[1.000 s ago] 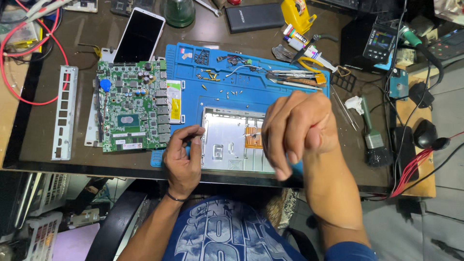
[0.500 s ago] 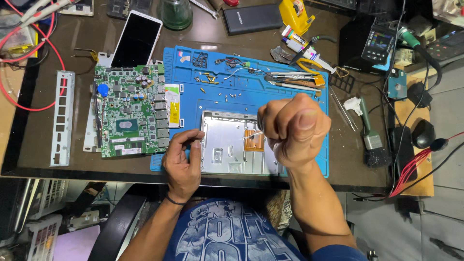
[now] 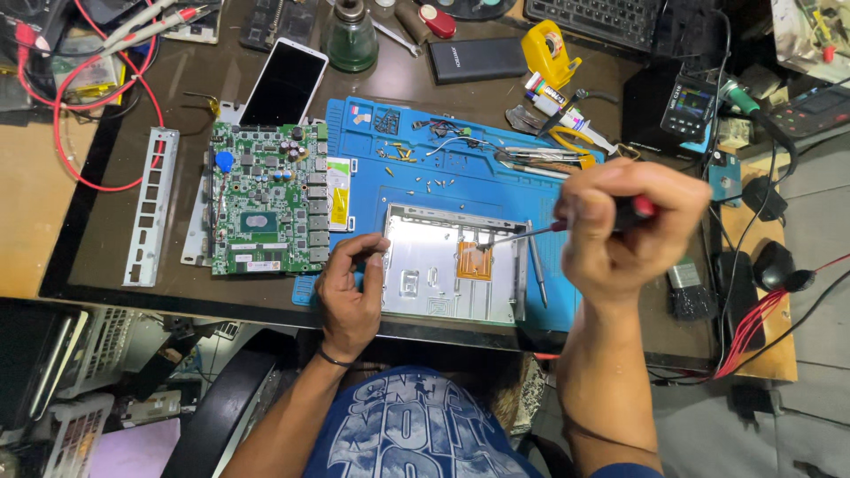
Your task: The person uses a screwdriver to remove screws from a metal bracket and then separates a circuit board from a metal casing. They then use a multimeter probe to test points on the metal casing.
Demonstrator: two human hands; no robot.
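Screwdriver (image 3: pixel 567 223), slim steel shaft, over ribbed metal tray (image 3: pixel 447 265)

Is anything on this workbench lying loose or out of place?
Yes: small screws lie scattered loose on the blue mat, not in any tray, above the metal case.

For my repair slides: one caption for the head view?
Left hand steadies a metal case while right hand aims a screwdriver inside.

Left hand (image 3: pixel 348 296) lies flat; right hand (image 3: pixel 624 221) raised, fisted
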